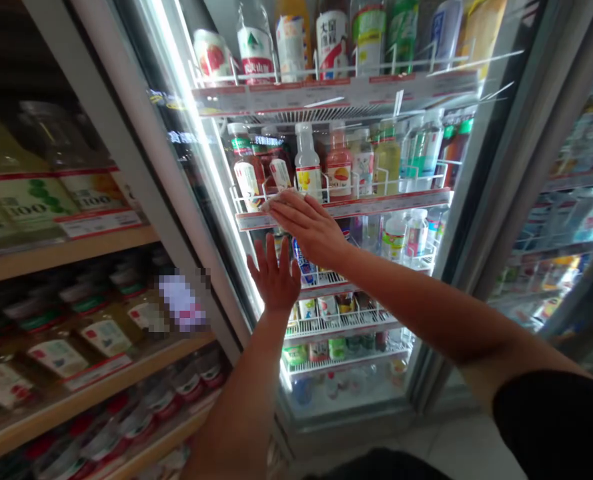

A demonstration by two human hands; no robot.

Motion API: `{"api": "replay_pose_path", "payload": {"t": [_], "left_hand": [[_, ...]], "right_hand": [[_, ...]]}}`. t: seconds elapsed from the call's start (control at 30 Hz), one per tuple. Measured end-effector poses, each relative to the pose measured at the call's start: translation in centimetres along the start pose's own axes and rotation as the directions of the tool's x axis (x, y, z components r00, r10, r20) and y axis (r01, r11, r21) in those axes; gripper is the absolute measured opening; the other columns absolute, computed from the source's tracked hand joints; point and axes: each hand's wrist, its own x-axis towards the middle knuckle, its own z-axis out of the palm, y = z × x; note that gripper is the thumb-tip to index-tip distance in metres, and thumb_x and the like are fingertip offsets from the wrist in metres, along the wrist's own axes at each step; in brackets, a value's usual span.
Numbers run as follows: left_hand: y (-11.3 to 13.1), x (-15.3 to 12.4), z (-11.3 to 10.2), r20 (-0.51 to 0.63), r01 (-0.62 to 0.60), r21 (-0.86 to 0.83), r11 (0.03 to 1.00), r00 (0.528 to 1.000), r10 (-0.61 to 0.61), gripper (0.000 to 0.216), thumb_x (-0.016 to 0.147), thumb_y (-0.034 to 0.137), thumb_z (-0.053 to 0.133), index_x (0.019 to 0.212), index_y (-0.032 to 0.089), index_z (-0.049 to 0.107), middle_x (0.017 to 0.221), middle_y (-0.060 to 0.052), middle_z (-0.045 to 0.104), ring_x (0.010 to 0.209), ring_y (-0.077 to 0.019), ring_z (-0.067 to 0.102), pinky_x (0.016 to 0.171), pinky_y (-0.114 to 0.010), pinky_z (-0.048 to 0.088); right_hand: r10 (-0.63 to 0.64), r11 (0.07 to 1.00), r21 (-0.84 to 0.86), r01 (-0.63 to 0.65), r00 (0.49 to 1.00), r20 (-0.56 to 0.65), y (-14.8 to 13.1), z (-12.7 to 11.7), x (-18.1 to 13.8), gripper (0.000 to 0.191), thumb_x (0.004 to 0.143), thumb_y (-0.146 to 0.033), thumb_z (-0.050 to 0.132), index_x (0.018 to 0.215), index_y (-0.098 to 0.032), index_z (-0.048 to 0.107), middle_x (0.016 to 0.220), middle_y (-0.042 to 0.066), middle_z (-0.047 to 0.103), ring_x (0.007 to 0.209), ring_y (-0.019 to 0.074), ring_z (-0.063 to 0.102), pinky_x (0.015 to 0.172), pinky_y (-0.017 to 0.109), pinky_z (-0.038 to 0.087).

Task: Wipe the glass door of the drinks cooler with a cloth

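Observation:
My right hand (309,223) lies flat on the glass door (321,257) of a lit drinks cooler. Its fingers are stretched out together toward the left. A bit of white cloth (272,202) shows at the fingertips, pressed under the hand; most of it is hidden, and I cannot tell whether it is cloth or paper. Lower and to the left, my left hand (276,277) is raised with its fingers spread, at or close to the same glass, and holds nothing. Behind the glass, bottles (339,163) stand in rows on wire-fronted shelves.
On the left, a wooden shelf rack (71,247) carries juice bottles (21,193) on several levels. The cooler's metal door frame (496,160) runs down the right side, with another stocked cooler (576,200) beyond it. Pale floor tiles (456,440) show below.

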Motion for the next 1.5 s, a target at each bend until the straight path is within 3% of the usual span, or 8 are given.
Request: {"api": "replay_pose_path", "payload": {"t": [0.27, 0.47, 0.6, 0.7, 0.9, 1.1, 1.3, 1.5], "left_hand": [[0.0, 0.0, 0.0, 0.022, 0.033, -0.015, 0.999, 0.999, -0.033, 0.052, 0.103, 0.044, 0.043, 0.150, 0.021, 0.052, 0.162, -0.013, 0.041, 0.160, -0.0277, 0.013, 0.130, -0.057, 0.004], [0.2, 0.1, -0.1, 0.003, 0.018, 0.000, 1.000, 1.000, -0.018, 0.052, 0.103, 0.042, 0.043, 0.149, 0.021, 0.053, 0.161, -0.013, 0.042, 0.159, -0.0276, 0.014, 0.130, -0.056, 0.005], [0.1, 0.1, 0.0, -0.020, -0.002, 0.018, 1.000, 1.000, 0.002, 0.052, 0.103, 0.042, 0.043, 0.149, 0.021, 0.053, 0.160, -0.014, 0.044, 0.159, -0.0259, 0.015, 0.130, -0.054, 0.007], [0.1, 0.2, 0.0, -0.015, 0.020, 0.004, 1.000, 1.000, -0.020, 0.053, 0.103, 0.045, 0.042, 0.147, 0.020, 0.055, 0.160, -0.014, 0.044, 0.159, -0.0260, 0.017, 0.130, -0.054, 0.007], [0.1, 0.2, 0.0, -0.008, 0.030, 0.003, 1.000, 1.000, -0.029, 0.053, 0.103, 0.046, 0.042, 0.147, 0.021, 0.055, 0.160, -0.014, 0.044, 0.159, -0.0263, 0.016, 0.130, -0.054, 0.006], [0.1, 0.2, 0.0, -0.009, 0.027, 0.003, 1.000, 1.000, -0.027, 0.053, 0.103, 0.046, 0.041, 0.147, 0.020, 0.055, 0.159, -0.014, 0.045, 0.159, -0.0268, 0.015, 0.130, -0.054, 0.007], [0.1, 0.1, 0.0, -0.005, 0.010, 0.019, 1.000, 1.000, -0.010, 0.053, 0.102, 0.043, 0.042, 0.149, 0.020, 0.053, 0.161, -0.015, 0.042, 0.160, -0.0276, 0.014, 0.130, -0.055, 0.005], [0.0, 0.1, 0.1, -0.017, 0.019, 0.001, 1.000, 1.000, -0.019, 0.053, 0.102, 0.044, 0.043, 0.148, 0.020, 0.054, 0.161, -0.015, 0.043, 0.160, -0.0281, 0.015, 0.130, -0.055, 0.005]], "right_hand": [[-0.110, 0.994, -0.017, 0.110, 0.994, 0.017, 1.3, -0.3, -2.5, 0.068, 0.102, -0.012, 0.040, 0.164, -0.031, 0.017, 0.163, -0.002, 0.043, 0.156, 0.0165, 0.029, 0.133, 0.043, 0.022], [0.068, 0.994, -0.067, -0.081, 0.982, -0.178, 2.9, -1.5, -4.1, 0.075, 0.102, -0.009, 0.038, 0.164, -0.037, 0.006, 0.162, -0.005, 0.043, 0.157, 0.0182, 0.026, 0.133, 0.046, 0.021], [-0.069, 0.998, -0.015, 0.069, 0.996, -0.048, 2.7, -1.1, -7.3, 0.077, 0.103, -0.012, 0.044, 0.163, -0.038, 0.006, 0.158, -0.004, 0.049, 0.154, 0.0160, 0.033, 0.131, 0.043, 0.028], [-0.188, 0.982, 0.033, 0.186, 0.980, 0.064, 3.5, -1.6, -7.5, 0.076, 0.102, -0.011, 0.045, 0.163, -0.038, 0.008, 0.159, -0.005, 0.048, 0.152, 0.0140, 0.036, 0.130, 0.041, 0.031], [0.120, 0.991, -0.046, -0.130, 0.978, -0.170, 4.8, -2.8, -6.3, 0.077, 0.102, -0.010, 0.042, 0.163, -0.043, 0.008, 0.162, -0.007, 0.042, 0.156, 0.0202, 0.028, 0.132, 0.049, 0.024], [-0.096, 0.995, -0.026, 0.097, 0.995, 0.011, 4.9, -3.1, -8.1, 0.078, 0.102, -0.010, 0.041, 0.163, -0.041, 0.002, 0.160, -0.007, 0.046, 0.153, 0.0165, 0.035, 0.131, 0.044, 0.029], [0.159, 0.984, -0.044, -0.170, 0.968, -0.197, 6.2, -3.7, -8.1, 0.071, 0.104, -0.016, 0.042, 0.162, -0.044, 0.012, 0.162, -0.008, 0.043, 0.155, 0.0227, 0.032, 0.132, 0.051, 0.026], [-0.032, 0.999, -0.042, 0.032, 0.999, 0.007, 6.5, -4.3, -9.9, 0.073, 0.102, -0.010, 0.040, 0.163, -0.041, 0.013, 0.160, -0.008, 0.046, 0.153, 0.0177, 0.036, 0.131, 0.045, 0.028]]}}
